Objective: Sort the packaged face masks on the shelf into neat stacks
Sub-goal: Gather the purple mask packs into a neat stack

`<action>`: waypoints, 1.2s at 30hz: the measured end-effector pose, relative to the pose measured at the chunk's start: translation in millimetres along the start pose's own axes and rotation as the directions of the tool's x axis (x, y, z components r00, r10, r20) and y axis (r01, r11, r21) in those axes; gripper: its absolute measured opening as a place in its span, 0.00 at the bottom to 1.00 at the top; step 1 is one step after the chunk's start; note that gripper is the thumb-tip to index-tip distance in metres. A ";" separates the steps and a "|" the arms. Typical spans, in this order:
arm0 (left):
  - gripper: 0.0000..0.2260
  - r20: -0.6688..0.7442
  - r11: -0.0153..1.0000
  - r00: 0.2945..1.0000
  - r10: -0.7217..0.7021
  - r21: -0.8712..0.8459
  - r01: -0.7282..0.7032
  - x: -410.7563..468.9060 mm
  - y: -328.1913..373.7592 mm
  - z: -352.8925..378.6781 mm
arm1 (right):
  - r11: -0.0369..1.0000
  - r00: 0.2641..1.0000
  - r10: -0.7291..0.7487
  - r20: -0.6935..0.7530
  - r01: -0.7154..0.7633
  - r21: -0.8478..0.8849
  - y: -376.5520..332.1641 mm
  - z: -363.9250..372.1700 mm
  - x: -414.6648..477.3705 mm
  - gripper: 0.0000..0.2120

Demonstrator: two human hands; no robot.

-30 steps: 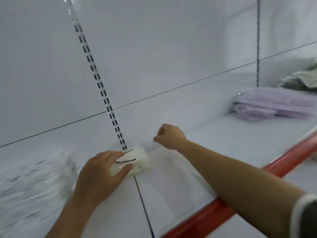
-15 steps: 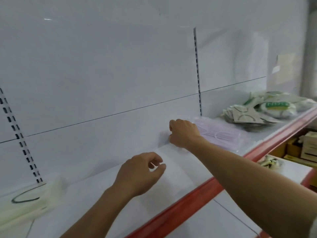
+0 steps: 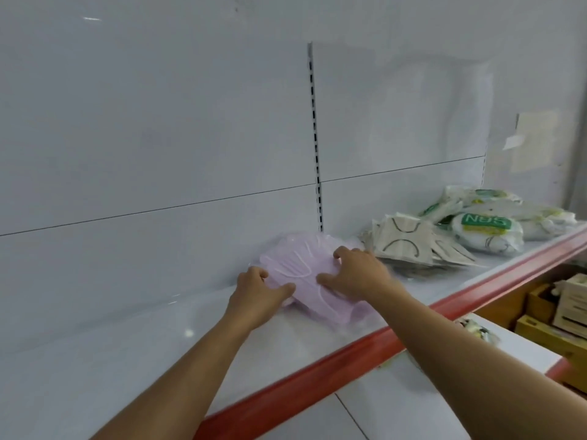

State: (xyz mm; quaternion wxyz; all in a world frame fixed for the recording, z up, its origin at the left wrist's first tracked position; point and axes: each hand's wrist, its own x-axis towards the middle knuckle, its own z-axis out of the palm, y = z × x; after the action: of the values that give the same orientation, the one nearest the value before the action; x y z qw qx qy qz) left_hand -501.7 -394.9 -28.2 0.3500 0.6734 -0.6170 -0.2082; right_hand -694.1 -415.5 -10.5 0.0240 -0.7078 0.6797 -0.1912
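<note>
Both hands grip the pink pack (image 3: 297,271) on the shelf (image 3: 127,360): left hand (image 3: 257,296) at its near-left end, right hand (image 3: 355,274) on its right side. Its long axis runs from far left to near right, toward the red edge (image 3: 317,374). Bare shelf lies left; the white packs (image 3: 444,230) crowd the right.
</note>
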 end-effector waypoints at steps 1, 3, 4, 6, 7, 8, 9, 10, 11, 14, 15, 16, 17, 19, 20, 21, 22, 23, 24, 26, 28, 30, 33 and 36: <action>0.33 -0.011 1.000 1.000 -0.017 -0.021 0.017 2.7 0.9 1.7 | 1.000 1.000 -0.010 -0.014 0.011 0.010 1.4 -0.6 1.2 0.30; 0.35 -0.008 0.998 0.999 -0.037 -0.047 0.037 7.0 0.2 5.6 | 0.999 1.000 -0.021 -0.015 0.021 0.042 1.9 -2.8 3.4 0.34; 0.35 -0.007 0.997 0.999 -0.043 -0.060 0.043 8.1 -0.4 7.5 | 0.997 1.000 -0.014 0.003 0.013 0.077 1.5 -4.5 4.5 0.35; 0.38 -0.015 0.994 0.998 -0.054 -0.098 0.053 9.2 -2.3 10.3 | 0.987 0.998 0.002 0.068 -0.013 0.161 -0.5 -8.0 6.9 0.36; 0.39 -0.020 0.992 0.998 -0.056 -0.114 0.053 9.4 -2.8 10.8 | 0.980 0.995 0.004 0.096 -0.023 0.196 -1.0 -8.9 8.9 0.36; 0.38 -0.022 0.991 0.998 -0.058 -0.126 0.055 9.2 -2.5 10.3 | 0.975 0.994 0.002 0.110 -0.026 0.222 -1.6 -10.0 10.2 0.35; 0.36 -0.029 0.990 0.998 -0.058 -0.134 0.053 9.5 -2.6 9.4 | 0.971 0.994 -0.006 0.106 -0.020 0.239 -1.9 -10.5 11.9 0.33; 0.35 -0.045 0.989 0.997 -0.057 -0.137 0.050 10.1 -2.6 7.8 | 0.967 0.996 -0.015 0.091 -0.009 0.255 -2.0 -11.6 13.5 0.31; 0.34 -0.071 0.990 0.996 -0.049 -0.133 0.039 10.2 -2.1 5.4 | 0.960 0.997 -0.024 0.078 0.001 0.280 -1.4 -12.7 15.9 0.30; 0.30 -0.174 0.995 0.985 0.001 -0.101 -0.019 7.9 0.3 -4.5 | 0.935 0.999 -0.034 0.031 0.021 0.353 -0.9 -22.9 20.7 0.27; 0.28 -0.202 0.994 0.979 0.015 -0.106 -0.037 7.0 0.8 -8.4 | 0.928 0.999 -0.049 -0.007 0.048 0.370 -0.8 -27.0 22.4 0.21; 0.26 -0.225 0.991 0.974 0.025 -0.123 -0.054 5.7 0.9 -12.3 | 0.924 0.997 -0.061 -0.051 0.075 0.375 -0.7 -31.6 22.7 0.11; 0.24 -0.247 0.985 0.969 0.033 -0.155 -0.073 5.0 0.5 -16.1 | 0.918 0.992 -0.072 -0.099 0.105 0.381 -1.1 -35.7 22.7 0.07; 0.20 -0.273 0.961 0.962 0.025 -0.258 -0.099 3.1 -0.8 -23.5 | 0.902 0.982 -0.084 -0.172 0.148 0.405 -4.6 -43.1 20.8 0.15; 0.18 -0.279 0.943 0.960 0.010 -0.316 -0.102 2.0 -2.1 -27.3 | 0.896 0.976 -0.079 -0.205 0.160 0.415 -6.7 -47.3 18.7 0.15; 0.17 -0.283 0.925 0.959 -0.007 -0.367 -0.102 0.3 -3.4 -31.8 | 0.890 0.967 -0.077 -0.241 0.176 0.420 -9.6 -51.8 16.0 0.14; 0.16 -0.282 0.908 0.959 -0.022 -0.407 -0.099 -1.7 -5.0 -36.9 | 0.890 0.960 -0.070 -0.271 0.183 0.417 -13.1 -56.3 13.1 0.12; 0.16 -0.280 0.894 0.960 -0.029 -0.436 -0.100 -3.0 -7.4 -42.4 | 0.901 0.947 -0.076 -0.312 0.200 0.385 -16.9 -61.2 9.1 0.09; 0.15 -0.276 0.886 0.961 -0.033 -0.452 -0.099 -4.1 -10.7 -48.3 | 0.912 0.935 -0.085 -0.343 0.212 0.351 -21.2 -65.6 5.1 0.06; 0.14 -0.273 0.883 0.961 -0.028 -0.457 -0.104 -7.7 -17.4 -59.6 | 0.914 0.913 -0.130 -0.387 0.262 0.311 -33.5 -73.7 -3.2 0.04; 0.12 -0.266 0.878 0.964 -0.019 -0.465 -0.111 -12.7 -24.7 -71.6 | 0.895 0.905 -0.177 -0.387 0.312 0.320 -50.9 -78.2 -10.4 0.05; 0.14 -0.256 0.852 0.967 -0.006 -0.507 -0.129 -20.7 -32.4 -87.2 | 0.838 0.901 -0.218 -0.375 0.370 0.402 -72.4 -77.7 -16.4 0.05; 0.37 -0.148 0.793 0.987 0.064 -0.593 -0.140 -36.1 -54.5 -122.1 | 0.711 0.888 -0.353 -0.295 0.459 0.533 -106.0 -68.6 -27.8 0.04; 0.56 -0.078 0.810 0.984 0.162 -0.558 -0.178 -51.7 -92.9 -158.7 | 0.675 0.834 -0.523 -0.177 0.532 0.510 -138.7 -53.8 -38.8 0.10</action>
State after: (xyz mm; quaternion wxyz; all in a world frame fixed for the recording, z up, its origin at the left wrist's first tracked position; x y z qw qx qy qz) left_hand -332.8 -311.0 2.3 0.5583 0.4850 -0.5811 -0.3396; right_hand -578.3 -355.3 70.9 0.1606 -0.8355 0.3644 -0.3787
